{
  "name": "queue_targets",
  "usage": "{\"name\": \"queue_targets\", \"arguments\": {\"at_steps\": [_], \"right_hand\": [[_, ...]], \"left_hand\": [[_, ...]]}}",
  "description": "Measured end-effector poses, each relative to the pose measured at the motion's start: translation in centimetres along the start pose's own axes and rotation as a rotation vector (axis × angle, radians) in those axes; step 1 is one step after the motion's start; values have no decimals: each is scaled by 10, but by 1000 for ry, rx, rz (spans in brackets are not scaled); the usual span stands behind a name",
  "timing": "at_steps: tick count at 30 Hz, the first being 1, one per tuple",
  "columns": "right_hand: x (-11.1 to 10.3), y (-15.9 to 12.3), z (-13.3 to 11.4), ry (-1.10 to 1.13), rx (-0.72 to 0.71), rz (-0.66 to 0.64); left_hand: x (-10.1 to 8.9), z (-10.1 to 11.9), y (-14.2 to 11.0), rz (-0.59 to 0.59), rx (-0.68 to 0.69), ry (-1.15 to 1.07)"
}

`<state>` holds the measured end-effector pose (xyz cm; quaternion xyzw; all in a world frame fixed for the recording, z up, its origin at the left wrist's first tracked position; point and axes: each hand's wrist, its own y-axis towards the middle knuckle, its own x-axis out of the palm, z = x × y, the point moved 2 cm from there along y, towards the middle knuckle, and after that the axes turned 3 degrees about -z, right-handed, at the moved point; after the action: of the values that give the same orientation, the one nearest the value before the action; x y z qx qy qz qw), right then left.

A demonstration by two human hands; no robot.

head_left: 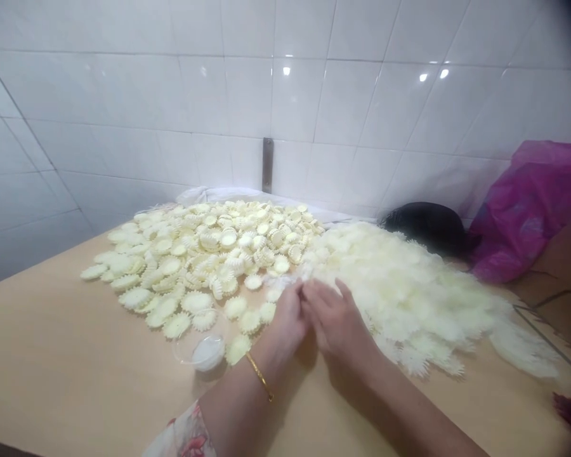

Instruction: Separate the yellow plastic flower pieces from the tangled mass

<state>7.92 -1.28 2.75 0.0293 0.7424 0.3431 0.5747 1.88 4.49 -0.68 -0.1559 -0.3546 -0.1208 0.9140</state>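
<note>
Both hands meet at the middle of a tan table (52, 355). My left hand (289, 320), with a gold bangle on its wrist, has its fingers curled together against the fingertips of my right hand (335, 317). Both pinch at something small and pale that I cannot make out. To the left spreads a heap of cream, round, frilled petal pieces (209, 254). To the right lies a larger, fluffier heap of cream petals (409, 292), touching my right hand. A small clear cup (204, 349) with white stuff in it sits just left of my left wrist.
A white tiled wall stands behind the table, with a metal bracket (267, 164) on it. A black bag (426, 225) and a magenta plastic bag (528, 209) lie at the back right. A thin wire frame (547, 330) rests at the right edge.
</note>
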Motion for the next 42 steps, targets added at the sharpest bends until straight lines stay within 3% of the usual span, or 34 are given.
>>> {"name": "queue_targets", "arguments": {"at_steps": [2, 5, 10, 16, 19, 23, 27, 31, 35, 38, 42], "right_hand": [[11, -11, 12, -74, -8, -68], [18, -19, 11, -64, 10, -117], [-1, -23, 8, 198, 18, -86], [-9, -25, 41, 479, 494, 261], [-3, -24, 45, 679, 602, 206], [-3, -22, 39, 949, 680, 170], [-6, -22, 38, 972, 702, 201], [-7, -25, 44, 882, 719, 243], [-5, -24, 44, 1232, 732, 238], [-5, -20, 39, 1535, 639, 133], [-5, -20, 41, 1544, 599, 119]], "left_hand": [[1, -1, 0, 47, -60, -55], [1, -1, -3, 135, -123, -79], [5, 0, -9, 131, -91, 37], [14, -7, -12, 7, -2, 128], [17, -8, -17, -75, 71, 288], [24, -6, -28, -94, 267, 531], [28, -6, -34, -66, 291, 623], [29, -7, -36, -148, 302, 718], [26, -5, -34, -133, 257, 697], [21, -3, -28, -104, 200, 587], [19, -2, -24, -93, 165, 505]]}}
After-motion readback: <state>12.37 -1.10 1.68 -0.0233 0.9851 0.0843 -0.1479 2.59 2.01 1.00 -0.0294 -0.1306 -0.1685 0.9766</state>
